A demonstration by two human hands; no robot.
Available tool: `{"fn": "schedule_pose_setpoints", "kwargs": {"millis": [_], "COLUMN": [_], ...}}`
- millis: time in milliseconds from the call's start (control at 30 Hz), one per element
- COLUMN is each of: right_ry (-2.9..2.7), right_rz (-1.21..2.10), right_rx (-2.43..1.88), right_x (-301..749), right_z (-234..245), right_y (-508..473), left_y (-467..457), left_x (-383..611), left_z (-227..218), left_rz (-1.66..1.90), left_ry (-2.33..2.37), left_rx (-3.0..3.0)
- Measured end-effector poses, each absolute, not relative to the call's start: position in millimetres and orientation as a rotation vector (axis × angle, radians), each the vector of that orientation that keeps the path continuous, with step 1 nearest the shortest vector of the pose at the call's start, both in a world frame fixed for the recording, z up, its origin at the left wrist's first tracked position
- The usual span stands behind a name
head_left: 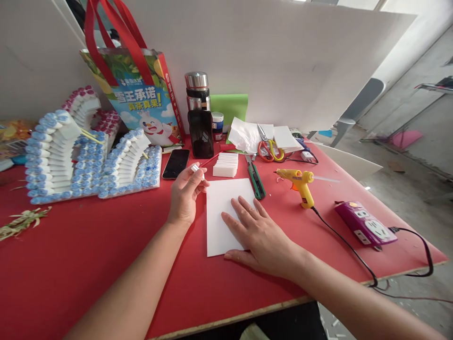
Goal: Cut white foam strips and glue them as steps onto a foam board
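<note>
My right hand (255, 234) lies flat with fingers spread on a white sheet (222, 204) in the middle of the red table (88, 255). My left hand (185, 193) hovers just left of the sheet's top edge, its fingers pinched on a small white piece (197, 168). A stack of small white foam pieces (225, 165) sits just beyond the sheet. A green utility knife (256, 178) lies to the right of that stack.
A yellow glue gun (300, 181) stands right of the sheet, its black cord running to a purple power strip (365, 224). Left are blue-and-white models (85, 163), a phone (176, 163), a printed bag (141, 99), a flask (197, 92), scissors (268, 146) and white boards behind.
</note>
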State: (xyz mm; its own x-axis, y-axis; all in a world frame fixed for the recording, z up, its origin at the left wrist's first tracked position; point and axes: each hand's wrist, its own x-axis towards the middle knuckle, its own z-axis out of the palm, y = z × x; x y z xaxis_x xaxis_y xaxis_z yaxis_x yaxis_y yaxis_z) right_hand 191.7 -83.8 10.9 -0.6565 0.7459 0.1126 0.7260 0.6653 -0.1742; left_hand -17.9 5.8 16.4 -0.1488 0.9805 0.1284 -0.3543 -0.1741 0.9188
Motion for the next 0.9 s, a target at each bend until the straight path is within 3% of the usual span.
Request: {"fn": "schedule_pose_setpoints", "kwargs": {"millis": [267, 533, 900], "right_ry": [-2.61, -1.96, -1.519], "right_rz": [0.157, -0.188, 0.555], "right_rx": [-1.169, -1.964, -2.032], "right_x": [215, 332, 333], "right_z": [33, 32, 8], "right_y": [-91, -94, -10], "left_y": [7, 14, 4], "left_x": [-19, -25, -14], "left_z": [18, 20, 13], "left_rz": [1.5, 1.634, 1.415], "left_ry": [0.927, 0.85, 0.76], "left_rx": [0.973, 0.831, 0.943]}}
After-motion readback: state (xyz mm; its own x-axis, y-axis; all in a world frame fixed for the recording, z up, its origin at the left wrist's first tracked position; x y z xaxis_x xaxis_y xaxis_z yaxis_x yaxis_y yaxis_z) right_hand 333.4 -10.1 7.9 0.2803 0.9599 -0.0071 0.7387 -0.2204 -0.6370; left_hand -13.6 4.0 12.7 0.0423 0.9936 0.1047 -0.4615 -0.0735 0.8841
